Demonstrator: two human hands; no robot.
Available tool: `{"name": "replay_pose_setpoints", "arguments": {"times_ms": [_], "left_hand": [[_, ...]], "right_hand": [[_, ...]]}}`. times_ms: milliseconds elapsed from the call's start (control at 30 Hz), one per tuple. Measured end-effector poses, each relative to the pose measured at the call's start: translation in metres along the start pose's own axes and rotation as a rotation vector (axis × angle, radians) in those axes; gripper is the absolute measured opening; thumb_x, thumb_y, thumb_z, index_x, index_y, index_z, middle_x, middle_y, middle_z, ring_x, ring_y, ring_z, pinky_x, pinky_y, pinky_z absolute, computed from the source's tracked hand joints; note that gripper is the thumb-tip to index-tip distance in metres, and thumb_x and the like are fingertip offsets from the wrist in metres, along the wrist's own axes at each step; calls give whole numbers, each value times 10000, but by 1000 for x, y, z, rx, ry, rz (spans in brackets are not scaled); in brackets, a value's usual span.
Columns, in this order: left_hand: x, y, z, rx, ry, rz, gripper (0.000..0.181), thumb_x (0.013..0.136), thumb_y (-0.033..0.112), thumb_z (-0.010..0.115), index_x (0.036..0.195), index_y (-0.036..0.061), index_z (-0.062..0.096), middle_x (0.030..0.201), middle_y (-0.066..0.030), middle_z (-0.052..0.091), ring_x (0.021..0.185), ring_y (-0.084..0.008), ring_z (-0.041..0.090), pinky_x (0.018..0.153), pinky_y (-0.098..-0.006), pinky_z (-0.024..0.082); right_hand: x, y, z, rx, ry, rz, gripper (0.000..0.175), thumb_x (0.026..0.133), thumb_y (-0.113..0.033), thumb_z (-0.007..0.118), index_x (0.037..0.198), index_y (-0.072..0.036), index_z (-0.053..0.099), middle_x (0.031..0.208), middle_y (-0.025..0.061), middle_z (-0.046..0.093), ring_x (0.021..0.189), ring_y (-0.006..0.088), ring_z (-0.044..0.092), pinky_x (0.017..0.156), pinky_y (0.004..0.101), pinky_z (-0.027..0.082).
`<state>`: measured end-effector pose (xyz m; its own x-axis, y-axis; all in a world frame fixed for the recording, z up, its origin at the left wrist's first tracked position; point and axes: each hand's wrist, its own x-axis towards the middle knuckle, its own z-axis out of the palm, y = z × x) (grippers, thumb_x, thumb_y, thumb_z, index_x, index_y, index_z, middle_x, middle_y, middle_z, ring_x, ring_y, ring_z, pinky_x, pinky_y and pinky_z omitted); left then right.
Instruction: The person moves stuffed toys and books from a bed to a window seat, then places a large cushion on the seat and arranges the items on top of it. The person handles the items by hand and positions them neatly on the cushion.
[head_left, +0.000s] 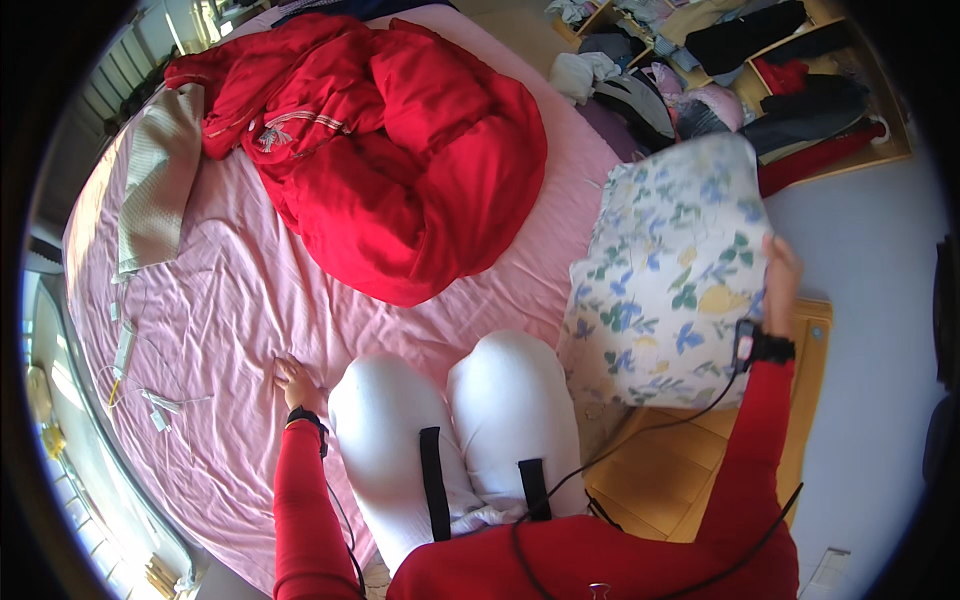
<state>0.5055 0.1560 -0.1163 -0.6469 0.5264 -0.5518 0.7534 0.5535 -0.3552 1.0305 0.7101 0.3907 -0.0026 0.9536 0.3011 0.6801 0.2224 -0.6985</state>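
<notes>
My left hand (298, 385) rests with spread fingers on the pink bed sheet (232, 315), left of my knees, and holds nothing. At the right, my right hand (781, 281) grips the right edge of a white pillow (675, 277) with a blue, green and yellow leaf print. The pillow lies tilted at the bed's right edge; part of my right hand's fingers is hidden at its side. Ahead of my knees a bunched red quilt (420, 172) covers the upper middle of the bed. A folded pale green cloth (161, 180) lies to its left.
Power strips (124, 349) and thin cables lie on the sheet at the left. Wooden compartments (840, 169) full of clothes stand at the upper right. A wooden piece of furniture (652, 480) is below the pillow. A black cable (637, 435) runs from my right wrist across my lap.
</notes>
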Motion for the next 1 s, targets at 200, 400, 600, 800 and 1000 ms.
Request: {"name": "replay_pose_setpoints", "arguments": {"times_ms": [200,400,600,800,1000], "left_hand": [[0,2,-5,51,-13,-27,1225,732,674,699,1517,-76,130,1607,-192,139,1476,-438,107,1091,-588,361],[-5,-1,-14,-61,-2,-19,1206,737,621,734,1514,-82,136,1610,-187,146,1482,-425,99,1103,-586,346],[-18,-2,-26,-242,24,-46,1172,734,519,779,1518,-72,140,1616,-177,144,1488,-399,110,1149,-583,254],[-30,-12,-18,-502,178,-36,1068,709,397,811,1510,-27,245,1573,-194,248,1464,-393,191,1158,-531,267],[-116,-45,-5,-858,297,-29,1004,728,250,805,1546,116,237,1577,-146,259,1466,-313,230,1205,-424,213]], "right_hand": [[42,-150,-21,385,104,-75,335,936,-206,655,1146,56,660,1031,86,692,853,156,646,793,277,507],[142,-162,84,923,122,-69,192,894,-114,702,1033,14,671,996,110,699,895,221,678,832,373,540],[73,-101,247,860,-875,-43,495,988,-282,564,1403,-42,441,1297,181,595,1221,289,575,1032,433,460],[-93,66,341,46,-1109,-35,629,865,-300,730,1391,-37,508,1364,119,575,1254,241,537,1040,386,424],[-238,120,401,-330,-1224,-879,921,696,-310,829,1481,-115,387,1496,140,395,1375,333,367,1134,464,308]]}}
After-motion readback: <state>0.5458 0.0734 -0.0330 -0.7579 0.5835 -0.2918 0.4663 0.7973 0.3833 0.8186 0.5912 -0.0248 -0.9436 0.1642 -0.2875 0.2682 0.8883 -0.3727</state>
